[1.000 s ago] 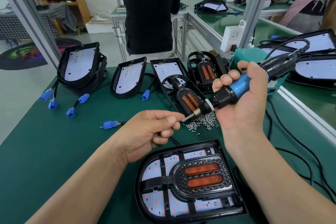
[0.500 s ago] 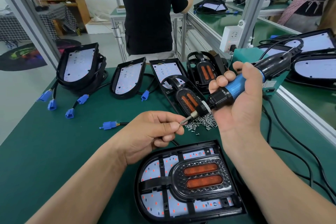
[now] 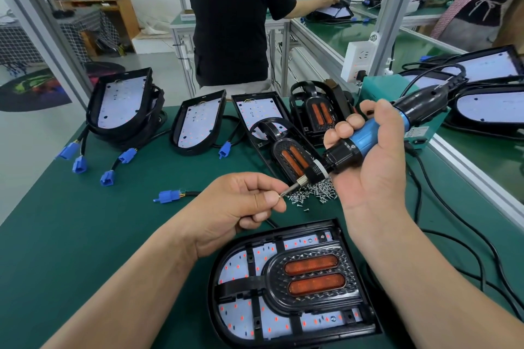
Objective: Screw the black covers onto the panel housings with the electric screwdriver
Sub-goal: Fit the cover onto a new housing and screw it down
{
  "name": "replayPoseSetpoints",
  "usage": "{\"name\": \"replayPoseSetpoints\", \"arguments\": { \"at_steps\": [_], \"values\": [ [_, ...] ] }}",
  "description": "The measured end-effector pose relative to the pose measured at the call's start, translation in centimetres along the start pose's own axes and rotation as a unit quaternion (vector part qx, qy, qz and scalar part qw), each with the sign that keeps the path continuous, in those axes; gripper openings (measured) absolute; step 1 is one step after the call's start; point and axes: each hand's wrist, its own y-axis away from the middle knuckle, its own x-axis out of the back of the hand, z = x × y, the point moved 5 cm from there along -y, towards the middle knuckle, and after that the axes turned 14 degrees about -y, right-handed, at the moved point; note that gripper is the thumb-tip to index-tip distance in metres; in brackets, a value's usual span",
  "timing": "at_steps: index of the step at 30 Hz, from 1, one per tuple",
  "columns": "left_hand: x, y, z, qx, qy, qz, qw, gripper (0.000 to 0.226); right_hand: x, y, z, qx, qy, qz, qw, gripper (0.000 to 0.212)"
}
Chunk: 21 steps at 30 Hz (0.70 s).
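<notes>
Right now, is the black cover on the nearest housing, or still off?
On. The black cover sits inside the nearest housing, over the LED board. Whether it is screwed down, I cannot tell.

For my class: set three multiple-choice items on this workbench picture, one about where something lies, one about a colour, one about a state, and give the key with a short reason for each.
1. Where does the pile of loose screws lie?
A. on the green mat beyond the nearest panel housing
B. inside the nearest housing
C. on the floor

2. What colour is the band on the electric screwdriver?
A. red
B. blue
C. yellow

3. What is the left hand doing?
A. lying flat on the mat
B. gripping a cable
C. pinching something small at the screwdriver's bit

Key: 1 A, the screws sit on the mat between the hands. 2 B, a blue band shows inside the right hand. 3 C, its fingers meet at the bit's tip.
</notes>
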Motion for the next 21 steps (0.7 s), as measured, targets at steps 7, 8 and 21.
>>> {"name": "replayPoseSetpoints", "arguments": {
  "at_steps": [7, 8, 21],
  "values": [
    [0.46, -0.01, -0.03, -0.011, -0.067, 0.039, 0.997, 0.015, 0.08, -0.01, 0.17, -0.008, 0.043, 0.017, 0.999, 0.027],
    [0.55, 0.0, -0.03, -0.014, -0.082, 0.047, 0.995, 0.016, 0.2, -0.03, 0.2, -0.007, 0.05, 0.027, 0.998, 0.032],
    [0.69, 0.03, -0.19, -0.007, -0.078, 0.046, 0.996, 0.01, 0.69, 0.13, 0.33, 0.001, 0.059, 0.058, 0.997, 0.036]
  ]
}}
